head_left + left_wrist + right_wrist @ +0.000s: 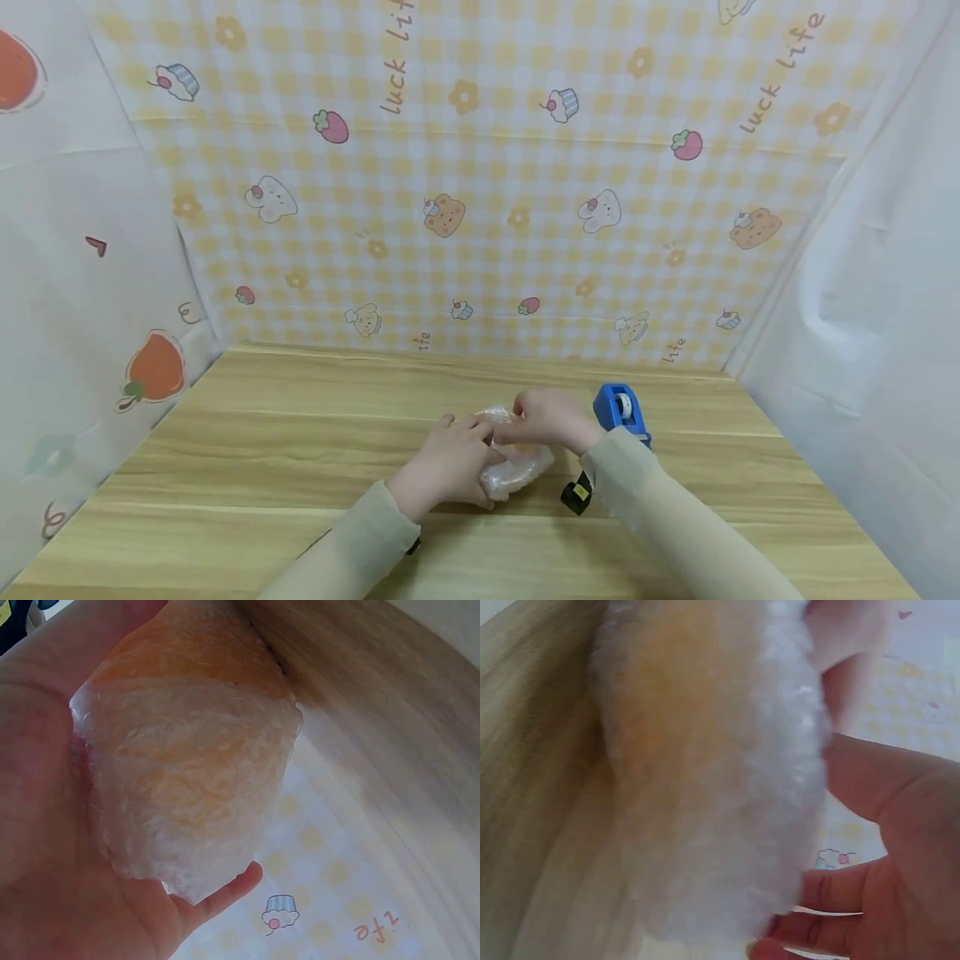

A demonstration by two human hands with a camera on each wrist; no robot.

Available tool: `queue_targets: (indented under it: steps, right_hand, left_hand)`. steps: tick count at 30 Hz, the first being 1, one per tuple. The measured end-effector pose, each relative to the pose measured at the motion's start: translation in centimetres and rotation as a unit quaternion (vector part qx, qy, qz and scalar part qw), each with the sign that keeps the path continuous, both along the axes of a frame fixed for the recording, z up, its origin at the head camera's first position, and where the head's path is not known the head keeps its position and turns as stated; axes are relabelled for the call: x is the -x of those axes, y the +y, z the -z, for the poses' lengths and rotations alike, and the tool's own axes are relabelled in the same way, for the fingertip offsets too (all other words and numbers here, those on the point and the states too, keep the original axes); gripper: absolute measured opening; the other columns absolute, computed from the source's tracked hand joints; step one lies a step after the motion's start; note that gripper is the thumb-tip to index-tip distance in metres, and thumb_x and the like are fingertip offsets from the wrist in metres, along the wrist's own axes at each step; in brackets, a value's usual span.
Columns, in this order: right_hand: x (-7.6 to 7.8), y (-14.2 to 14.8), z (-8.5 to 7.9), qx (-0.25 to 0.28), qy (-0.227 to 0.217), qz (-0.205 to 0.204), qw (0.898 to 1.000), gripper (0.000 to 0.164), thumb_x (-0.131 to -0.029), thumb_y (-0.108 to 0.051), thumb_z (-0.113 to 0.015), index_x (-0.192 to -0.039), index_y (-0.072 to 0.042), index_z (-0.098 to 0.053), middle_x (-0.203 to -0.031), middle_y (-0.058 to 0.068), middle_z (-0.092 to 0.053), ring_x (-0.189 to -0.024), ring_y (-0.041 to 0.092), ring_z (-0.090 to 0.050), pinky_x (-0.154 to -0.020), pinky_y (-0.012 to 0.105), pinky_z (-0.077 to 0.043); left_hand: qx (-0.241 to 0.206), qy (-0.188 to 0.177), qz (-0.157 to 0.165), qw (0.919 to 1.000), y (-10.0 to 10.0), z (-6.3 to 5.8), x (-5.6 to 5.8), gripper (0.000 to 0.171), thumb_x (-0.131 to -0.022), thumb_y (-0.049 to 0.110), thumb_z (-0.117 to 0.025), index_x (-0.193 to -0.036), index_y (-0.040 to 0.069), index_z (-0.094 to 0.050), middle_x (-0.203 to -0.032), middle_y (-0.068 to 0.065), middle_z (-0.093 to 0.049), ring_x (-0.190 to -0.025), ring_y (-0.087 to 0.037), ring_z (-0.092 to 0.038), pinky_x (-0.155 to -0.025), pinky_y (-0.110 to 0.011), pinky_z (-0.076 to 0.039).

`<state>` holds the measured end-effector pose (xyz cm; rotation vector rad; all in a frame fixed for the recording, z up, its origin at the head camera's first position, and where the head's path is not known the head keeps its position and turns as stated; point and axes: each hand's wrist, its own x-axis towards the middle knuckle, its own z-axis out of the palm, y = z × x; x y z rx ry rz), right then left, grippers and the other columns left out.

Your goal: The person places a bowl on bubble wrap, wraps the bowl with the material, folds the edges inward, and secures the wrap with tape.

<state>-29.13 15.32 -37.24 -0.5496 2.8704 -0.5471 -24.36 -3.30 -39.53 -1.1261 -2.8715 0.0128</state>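
Note:
A bundle of clear bubble wrap (pixel 517 475) lies on the wooden table between both hands, with something orange showing dimly through the layers. My left hand (pixel 450 462) holds its left side; in the left wrist view the palm runs along the bundle (pixel 187 772) and the little finger sticks out past its lower end. From the far right, my right hand (pixel 551 419) grips the wrap, thumb and fingers around the edge of the bundle (pixel 712 787) in the right wrist view. What the wrap encloses is hidden.
A blue tape dispenser (pixel 618 408) with a white roll stands just beyond the right wrist. A black device with a yellow label (pixel 577 493) shows beneath that wrist. Behind the wooden table (pixel 300 433) hangs a yellow checked cloth (pixel 487 267), with white cloths at both sides.

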Motion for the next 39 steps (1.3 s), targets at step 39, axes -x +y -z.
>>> queue_targets:
  steps: [39]
  right_hand:
    - [2.2,-1.6,1.2,-0.052,-0.14,0.057,0.987,0.02,-0.074,-0.018,-0.082,-0.076,-0.01,-0.063,-0.081,-0.001,-0.062,-0.072,0.018,-0.054,-0.067,0.032,-0.049]
  left_hand:
    - [-0.006,0.012,-0.012,0.9998,0.1,0.1,-0.1,0.044,-0.068,0.061,-0.078,-0.095,0.026,-0.077,-0.129,0.002,-0.055,-0.126,-0.023,-0.046,-0.102,-0.055,-0.039]
